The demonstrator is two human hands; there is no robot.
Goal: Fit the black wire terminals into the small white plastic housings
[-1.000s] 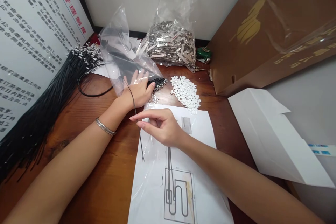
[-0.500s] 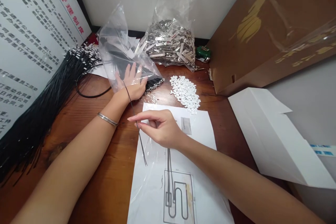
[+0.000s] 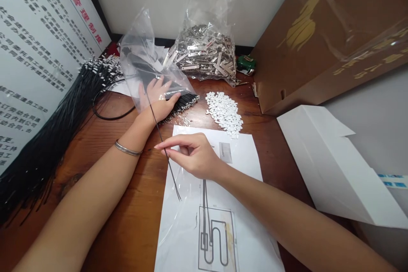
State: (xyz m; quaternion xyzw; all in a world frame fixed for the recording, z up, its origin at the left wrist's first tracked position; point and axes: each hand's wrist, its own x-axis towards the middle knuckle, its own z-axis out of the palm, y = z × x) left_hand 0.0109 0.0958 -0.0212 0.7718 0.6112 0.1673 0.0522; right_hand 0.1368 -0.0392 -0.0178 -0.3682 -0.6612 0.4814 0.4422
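My left hand (image 3: pixel 157 100) lies with fingers spread on a clear plastic bag (image 3: pixel 137 53) of black wires; I cannot tell whether the fingertips are over or under the film. Metal-tipped ends of the bundled wires (image 3: pixel 186 104) stick out beside my thumb. Thumb and forefinger of my right hand (image 3: pixel 196 155) pinch one thin black wire (image 3: pixel 173 174). This wire slants across my left wrist, and its split lower end hangs over a printed drawing sheet (image 3: pixel 178 238).
White plastic housings (image 3: pixel 225 112) are piled behind the sheet. Farther back stand a clear bag of metal strips (image 3: pixel 207 55) and a green object (image 3: pixel 246 64). Black wires with white ends (image 3: pixel 47 136) lie along the left; a brown box (image 3: pixel 287 51) and white carton (image 3: pixel 331 161) border the right.
The thin wire's lower end has swung slightly right, and its upper part has shifted left. My left thumb has spread a little farther from the fingers. My right hand still pinches the wire.
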